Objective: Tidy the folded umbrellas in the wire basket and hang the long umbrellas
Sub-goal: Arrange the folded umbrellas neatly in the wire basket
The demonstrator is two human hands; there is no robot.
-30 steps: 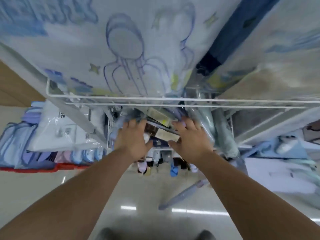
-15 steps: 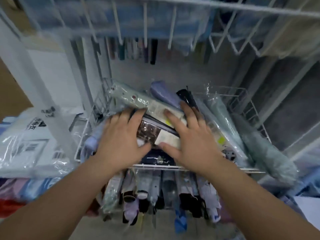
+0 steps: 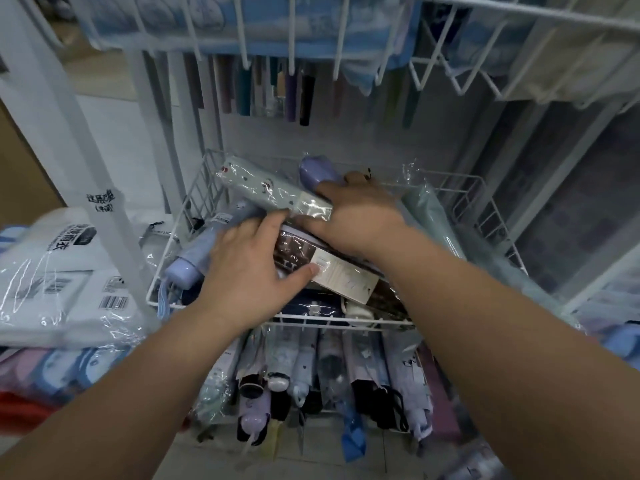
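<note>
White wire shelving (image 3: 176,133). In the basket (image 3: 298,317) our right hand (image 3: 360,209) grips the cherry umbrella (image 3: 263,188), which runs up-left from it; our left hand (image 3: 246,268) rests spread on the dark umbrella (image 3: 294,247).

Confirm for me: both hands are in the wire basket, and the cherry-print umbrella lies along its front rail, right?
Not quite. The head view shows the left hand and right hand in the wire basket, but the cherry-print umbrella lies toward its back left, not along the front rail.
</note>
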